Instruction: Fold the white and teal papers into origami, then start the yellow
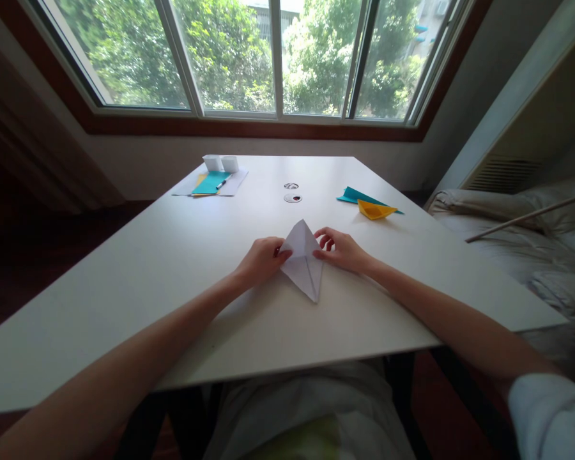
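Between my two hands is a folded sheet of white paper [303, 259], shaped like a kite with a crease down its lower half. Its top corner points away from me and its bottom corner towards me, close to the table surface. My left hand [263, 259] pinches the left edge, thumb on top and fingers curled behind. At the right edge, my right hand [341, 250] holds the paper with its thumb in front and bent fingers partly behind it.
On the white table [138, 275], a yellow paper boat [376, 209] and a teal folded paper plane [357, 195] lie at the right. Far left are coloured sheets [211, 183], a pen [223, 182] and white paper boxes [213, 163]. Two round stickers [292, 199] lie mid-table.
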The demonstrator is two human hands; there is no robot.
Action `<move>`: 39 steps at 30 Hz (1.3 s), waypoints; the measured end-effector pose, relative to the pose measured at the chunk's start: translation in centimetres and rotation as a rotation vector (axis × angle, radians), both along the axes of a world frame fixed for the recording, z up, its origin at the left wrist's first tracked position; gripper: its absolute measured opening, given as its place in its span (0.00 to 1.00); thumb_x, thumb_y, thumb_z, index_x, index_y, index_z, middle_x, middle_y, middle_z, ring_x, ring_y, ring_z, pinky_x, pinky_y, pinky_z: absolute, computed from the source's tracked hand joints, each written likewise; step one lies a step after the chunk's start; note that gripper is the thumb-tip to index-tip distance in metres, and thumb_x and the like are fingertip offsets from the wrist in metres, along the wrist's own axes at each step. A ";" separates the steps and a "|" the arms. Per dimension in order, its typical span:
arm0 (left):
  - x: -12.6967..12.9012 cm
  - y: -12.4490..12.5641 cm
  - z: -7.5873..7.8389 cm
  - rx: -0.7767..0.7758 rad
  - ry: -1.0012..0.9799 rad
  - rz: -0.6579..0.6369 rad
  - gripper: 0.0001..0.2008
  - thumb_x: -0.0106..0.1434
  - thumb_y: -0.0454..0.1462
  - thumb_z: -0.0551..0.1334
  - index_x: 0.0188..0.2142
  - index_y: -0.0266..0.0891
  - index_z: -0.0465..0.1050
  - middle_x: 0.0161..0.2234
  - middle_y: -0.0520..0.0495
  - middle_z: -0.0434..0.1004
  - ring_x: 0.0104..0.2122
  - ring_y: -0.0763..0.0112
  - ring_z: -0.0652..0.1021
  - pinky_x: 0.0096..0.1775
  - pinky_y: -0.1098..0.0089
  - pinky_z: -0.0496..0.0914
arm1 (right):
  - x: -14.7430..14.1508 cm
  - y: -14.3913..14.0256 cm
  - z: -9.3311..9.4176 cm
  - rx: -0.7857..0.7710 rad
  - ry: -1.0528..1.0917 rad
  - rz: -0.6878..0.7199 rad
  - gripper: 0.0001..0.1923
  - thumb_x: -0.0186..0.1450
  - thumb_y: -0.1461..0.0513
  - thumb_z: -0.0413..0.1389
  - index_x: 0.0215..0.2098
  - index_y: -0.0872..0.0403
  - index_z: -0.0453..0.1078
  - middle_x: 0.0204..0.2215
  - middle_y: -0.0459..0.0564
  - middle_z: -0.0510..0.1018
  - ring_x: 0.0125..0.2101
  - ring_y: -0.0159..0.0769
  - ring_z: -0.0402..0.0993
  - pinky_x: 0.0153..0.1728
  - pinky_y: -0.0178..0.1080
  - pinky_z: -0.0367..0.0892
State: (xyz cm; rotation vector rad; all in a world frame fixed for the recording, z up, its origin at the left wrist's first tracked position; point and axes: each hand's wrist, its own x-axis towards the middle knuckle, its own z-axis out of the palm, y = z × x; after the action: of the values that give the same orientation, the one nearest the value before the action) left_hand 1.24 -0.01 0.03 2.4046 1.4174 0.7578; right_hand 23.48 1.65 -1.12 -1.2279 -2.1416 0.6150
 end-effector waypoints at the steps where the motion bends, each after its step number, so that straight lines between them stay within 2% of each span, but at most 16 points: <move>1: 0.0 0.0 0.0 0.002 0.002 -0.001 0.12 0.56 0.40 0.54 0.21 0.36 0.66 0.18 0.55 0.60 0.20 0.77 0.61 0.24 0.75 0.55 | 0.0 0.0 0.0 0.008 -0.020 0.004 0.14 0.54 0.59 0.57 0.39 0.53 0.66 0.27 0.44 0.73 0.25 0.28 0.67 0.27 0.32 0.63; 4: 0.1 0.0 -0.1 0.003 0.008 -0.007 0.12 0.56 0.40 0.54 0.21 0.35 0.66 0.18 0.55 0.61 0.20 0.77 0.62 0.24 0.75 0.55 | 0.0 0.1 0.2 0.030 -0.073 0.015 0.09 0.55 0.59 0.56 0.33 0.54 0.70 0.25 0.44 0.73 0.25 0.28 0.66 0.27 0.31 0.60; 9: 0.3 -0.1 0.0 -0.002 0.004 -0.009 0.12 0.56 0.40 0.54 0.21 0.35 0.67 0.18 0.55 0.61 0.20 0.77 0.62 0.24 0.74 0.55 | -0.2 -0.1 0.3 0.045 -0.112 -0.010 0.12 0.54 0.54 0.56 0.27 0.55 0.69 0.23 0.43 0.71 0.24 0.28 0.64 0.25 0.31 0.57; 13: 0.3 -0.2 0.1 -0.011 0.007 -0.006 0.12 0.56 0.40 0.54 0.22 0.35 0.68 0.19 0.54 0.62 0.20 0.77 0.62 0.24 0.74 0.55 | -0.6 -0.1 0.1 0.082 -0.162 -0.032 0.13 0.55 0.54 0.55 0.22 0.55 0.66 0.21 0.43 0.69 0.23 0.27 0.62 0.24 0.31 0.54; 19: 0.1 -0.1 0.1 -0.006 0.005 -0.010 0.13 0.56 0.40 0.54 0.22 0.34 0.69 0.19 0.54 0.62 0.21 0.77 0.62 0.24 0.74 0.55 | -0.7 -0.1 0.0 0.114 -0.179 -0.017 0.11 0.56 0.55 0.55 0.23 0.55 0.67 0.22 0.44 0.70 0.23 0.27 0.61 0.24 0.31 0.54; 25: 0.2 -0.2 0.3 -0.021 -0.012 -0.005 0.13 0.56 0.41 0.55 0.21 0.34 0.68 0.18 0.55 0.62 0.20 0.78 0.62 0.24 0.75 0.56 | 0.0 0.1 0.0 0.105 -0.178 0.011 0.07 0.57 0.58 0.55 0.28 0.54 0.70 0.25 0.44 0.72 0.24 0.28 0.64 0.26 0.31 0.56; 28: -0.4 0.3 0.9 -0.126 -0.117 -0.046 0.16 0.57 0.46 0.55 0.26 0.35 0.72 0.21 0.52 0.68 0.23 0.75 0.67 0.26 0.75 0.60 | 0.1 0.2 -0.2 0.101 -0.177 0.024 0.08 0.58 0.58 0.54 0.26 0.54 0.69 0.25 0.44 0.72 0.24 0.28 0.63 0.27 0.31 0.57; 31: -2.0 1.4 1.5 -0.345 -0.305 -0.068 0.23 0.60 0.49 0.50 0.35 0.33 0.73 0.27 0.45 0.73 0.26 0.71 0.72 0.26 0.73 0.64 | 0.2 0.3 -0.4 0.096 -0.172 0.034 0.08 0.58 0.58 0.54 0.26 0.54 0.69 0.25 0.45 0.72 0.24 0.28 0.64 0.27 0.31 0.57; 32: -2.7 1.8 1.6 -0.403 -0.313 -0.086 0.24 0.60 0.50 0.50 0.37 0.32 0.73 0.29 0.43 0.74 0.28 0.70 0.73 0.26 0.73 0.65 | 0.2 0.3 -0.4 0.093 -0.171 0.038 0.08 0.58 0.58 0.54 0.26 0.54 0.70 0.25 0.45 0.72 0.25 0.28 0.64 0.27 0.32 0.58; 35: -4.6 2.6 1.9 -0.451 -0.148 -0.205 0.19 0.55 0.48 0.58 0.40 0.37 0.74 0.34 0.44 0.76 0.33 0.67 0.73 0.33 0.71 0.66 | 0.3 0.4 -0.5 0.085 -0.166 0.045 0.09 0.58 0.58 0.54 0.26 0.55 0.70 0.25 0.45 0.72 0.25 0.29 0.64 0.27 0.31 0.58; 39: -5.2 2.9 1.7 -0.454 -0.059 -0.282 0.16 0.54 0.45 0.60 0.37 0.39 0.76 0.35 0.46 0.78 0.33 0.68 0.73 0.35 0.71 0.65 | 0.3 0.4 -0.5 0.086 -0.165 0.044 0.09 0.58 0.57 0.54 0.26 0.54 0.70 0.26 0.45 0.72 0.25 0.29 0.64 0.27 0.32 0.58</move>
State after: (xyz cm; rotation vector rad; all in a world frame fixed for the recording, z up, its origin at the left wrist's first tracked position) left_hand -3.95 2.85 1.73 2.1381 1.0559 0.3829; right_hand 23.76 2.10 -1.64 -1.2249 -2.3107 0.4478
